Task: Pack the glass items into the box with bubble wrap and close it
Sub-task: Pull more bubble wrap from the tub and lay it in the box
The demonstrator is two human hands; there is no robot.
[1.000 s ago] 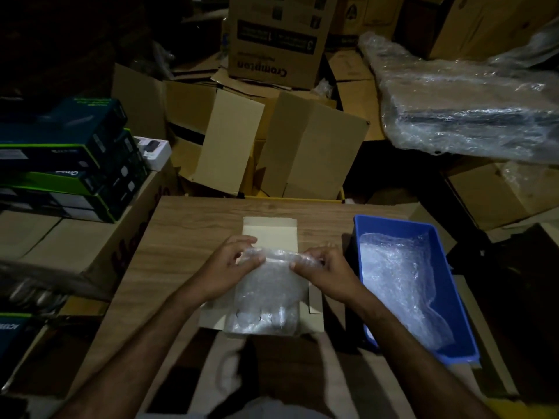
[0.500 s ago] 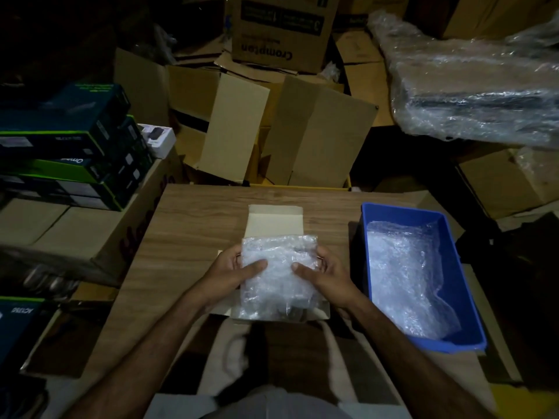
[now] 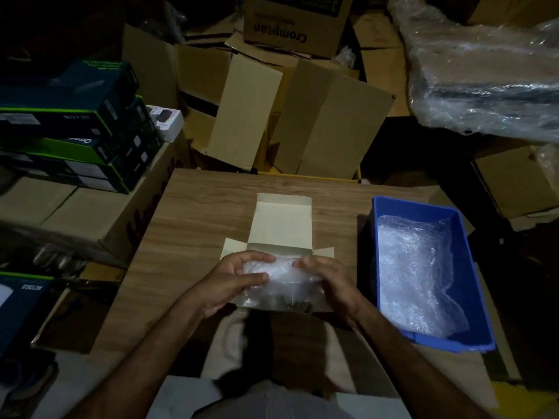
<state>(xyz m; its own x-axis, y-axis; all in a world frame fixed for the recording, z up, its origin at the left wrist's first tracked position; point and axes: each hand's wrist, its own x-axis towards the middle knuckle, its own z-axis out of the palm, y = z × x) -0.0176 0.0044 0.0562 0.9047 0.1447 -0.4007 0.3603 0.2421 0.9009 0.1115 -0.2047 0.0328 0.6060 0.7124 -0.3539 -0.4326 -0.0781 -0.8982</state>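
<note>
A small open box (image 3: 282, 225) sits in the middle of the wooden table (image 3: 193, 225), its lid flap laid back toward the far side and its side flaps spread out left and right. Inside it lies a bundle of bubble wrap (image 3: 282, 282), filling the near part of the box. Whatever glass is inside the wrap is too dim to make out.

The left hand (image 3: 234, 282) grips the left side of the bundle, fingers curled over its top and thumb lying across the front. The right hand (image 3: 325, 282) holds the right side the same way, fingers bent over the wrap.

Just right of the box stands a blue bin (image 3: 472, 300) with more bubble wrap crumpled in it. Beyond the table, cardboard cartons (image 3: 302, 116) are piled up.
</note>
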